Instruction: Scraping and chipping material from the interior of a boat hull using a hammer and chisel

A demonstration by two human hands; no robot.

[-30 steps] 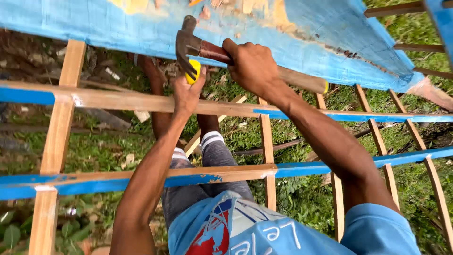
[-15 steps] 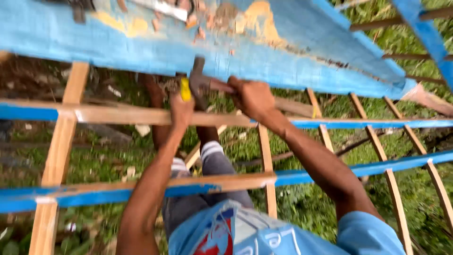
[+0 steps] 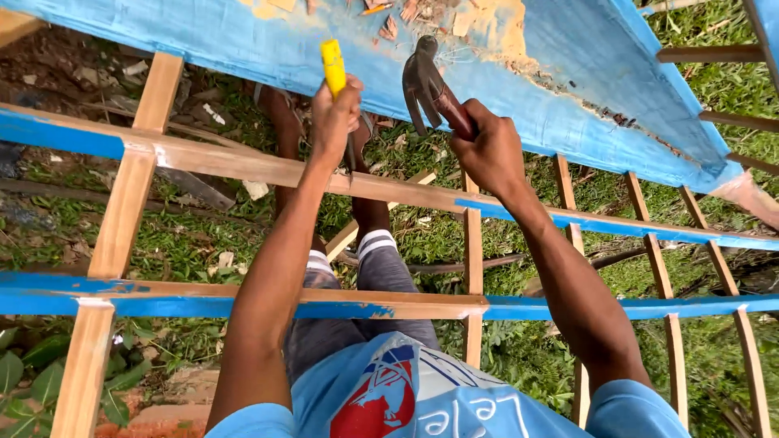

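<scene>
My left hand (image 3: 334, 118) grips a yellow-handled tool (image 3: 332, 65) that points up against the blue painted plank (image 3: 568, 73). My right hand (image 3: 487, 150) holds a claw hammer (image 3: 426, 81) by its reddish handle, with the dark head raised next to the yellow handle, just below the patch of plank where the paint is scraped to bare wood and chips lie. Both hands reach over a wooden frame of rails (image 3: 243, 166) partly painted blue. My legs stand between the rails on the grass.
Wooden slats and cross rails (image 3: 114, 243) form an open frame around me, some with blue paint. Below lie grass, soil, wood scraps and leaves (image 3: 32, 357). More ribs (image 3: 673, 341) run down the right side.
Both hands have risen toward the plank. The yellow-handled tool now stands upright against the blue surface and the hammer head is lifted beside it.
</scene>
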